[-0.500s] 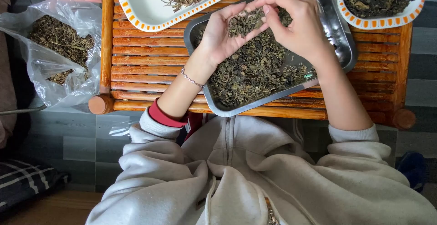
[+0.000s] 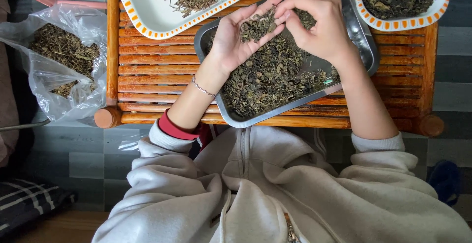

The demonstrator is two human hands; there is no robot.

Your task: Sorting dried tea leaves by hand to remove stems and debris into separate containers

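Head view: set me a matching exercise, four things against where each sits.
Things:
1. metal tray
2. clear plastic bag
3. left hand
4. dish of pale stems

Places:
A. off the table's left edge
B. palm up, cupping dark dried leaves
C. on the slatted wooden table, under both hands
D. top left of the table

Pairs: 1-C, 2-A, 3-B, 4-D

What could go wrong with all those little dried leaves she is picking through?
Leaves cupped in the open left hand could slip off the palm as the right hand picks at them, probably back into the metal tray. The tray sits askew, its near corner at the edge of the slatted wooden table, so a nudge might tip it towards the lap. The plastic bag beside the table gapes open and could spill.
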